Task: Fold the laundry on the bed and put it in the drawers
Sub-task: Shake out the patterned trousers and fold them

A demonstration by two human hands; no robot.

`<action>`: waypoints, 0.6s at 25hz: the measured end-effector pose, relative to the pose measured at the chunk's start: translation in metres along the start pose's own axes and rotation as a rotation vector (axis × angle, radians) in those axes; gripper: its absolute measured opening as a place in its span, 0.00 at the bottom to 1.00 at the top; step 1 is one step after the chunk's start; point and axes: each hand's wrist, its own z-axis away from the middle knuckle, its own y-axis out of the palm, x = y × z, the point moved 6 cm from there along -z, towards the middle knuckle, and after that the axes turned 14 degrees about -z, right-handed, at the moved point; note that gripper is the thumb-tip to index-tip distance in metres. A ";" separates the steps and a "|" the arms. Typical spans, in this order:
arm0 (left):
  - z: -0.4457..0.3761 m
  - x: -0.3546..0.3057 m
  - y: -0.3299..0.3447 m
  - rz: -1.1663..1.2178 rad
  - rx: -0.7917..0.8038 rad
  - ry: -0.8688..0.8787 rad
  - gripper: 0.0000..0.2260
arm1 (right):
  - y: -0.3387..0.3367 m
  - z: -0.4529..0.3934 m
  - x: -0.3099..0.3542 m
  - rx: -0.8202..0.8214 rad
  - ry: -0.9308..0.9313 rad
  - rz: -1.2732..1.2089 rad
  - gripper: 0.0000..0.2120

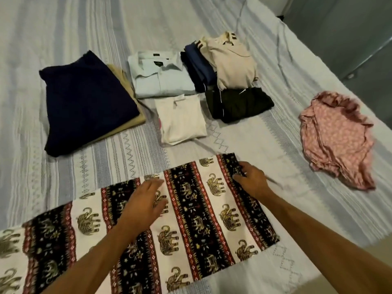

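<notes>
Laundry mostly lying folded beyond hands. Elephant-print cloth [148, 225] being folded: left hand [146, 200] pressing flat, fingers straight; right hand [252, 181] pinching its far corner. Pink garment [337, 141] lying crumpled right of right hand, waiting. Drawers not showing.

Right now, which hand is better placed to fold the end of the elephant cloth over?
The right hand. It already pinches the elephant cloth near its far right corner, so it could carry that end across. The left hand lies flat mid-cloth, suited to pinning it down.
</notes>
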 end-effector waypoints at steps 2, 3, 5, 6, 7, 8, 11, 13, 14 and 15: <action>-0.040 -0.010 0.003 0.045 0.022 0.028 0.33 | 0.003 -0.024 -0.007 -0.021 0.085 -0.106 0.28; -0.058 -0.019 0.005 0.063 0.031 0.045 0.33 | 0.003 -0.034 -0.013 -0.054 0.121 -0.172 0.29; -0.088 -0.034 0.007 0.071 0.020 0.030 0.34 | 0.002 -0.048 -0.019 -0.094 0.186 -0.298 0.23; -0.100 -0.040 0.007 0.057 0.017 0.000 0.35 | 0.001 -0.052 -0.018 -0.100 0.208 -0.361 0.18; -0.111 -0.046 0.008 0.039 0.028 -0.024 0.36 | 0.000 -0.055 -0.015 -0.103 0.209 -0.402 0.13; -0.118 -0.052 0.007 0.026 0.032 -0.037 0.35 | -0.002 -0.055 -0.008 -0.103 0.179 -0.408 0.10; -0.133 -0.069 0.000 0.106 -0.010 -0.009 0.24 | -0.012 -0.035 0.027 -0.130 -0.107 -0.125 0.06; -0.128 -0.083 -0.009 0.135 -0.055 0.127 0.16 | -0.002 0.001 0.044 0.021 -0.319 0.009 0.07; -0.123 -0.090 -0.011 0.117 -0.052 0.224 0.15 | 0.006 0.023 0.049 0.122 -0.398 0.047 0.08; -0.115 -0.098 -0.012 0.100 -0.043 0.322 0.16 | 0.015 0.045 0.051 0.205 -0.465 0.079 0.08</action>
